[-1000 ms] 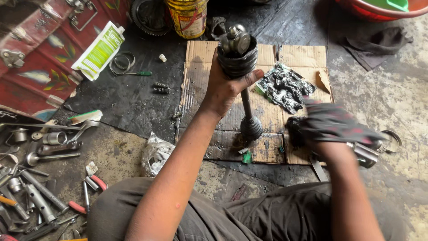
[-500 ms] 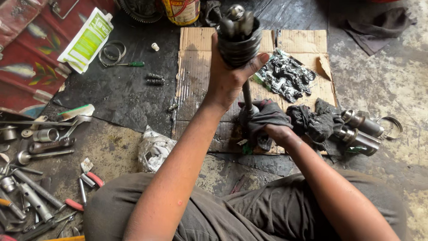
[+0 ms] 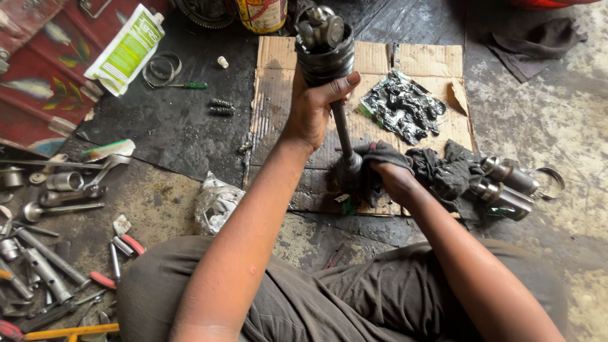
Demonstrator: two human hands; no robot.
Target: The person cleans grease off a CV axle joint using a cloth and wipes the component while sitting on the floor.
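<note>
A greasy drive shaft (image 3: 342, 136) stands upright on a sheet of cardboard (image 3: 278, 95). My left hand (image 3: 313, 107) grips it just under the black rubber boot (image 3: 326, 60) and metal joint at its top. My right hand (image 3: 391, 174) holds a dark rag (image 3: 437, 168) pressed against the lower end of the shaft, near where it meets the cardboard. The rag trails off to the right over the cardboard's edge.
A crumpled greasy foil (image 3: 402, 104) lies on the cardboard. Metal joint parts and a clamp ring (image 3: 513, 183) sit at the right. Sockets, wrenches and pliers (image 3: 50, 253) are scattered at left. A white-green tube (image 3: 126, 50), a screwdriver (image 3: 183, 85) and a can (image 3: 261, 14) lie beyond.
My right hand brought the dark rag from the right side over to the shaft's lower end. My left hand kept its grip under the boot; the view shifted slightly.
</note>
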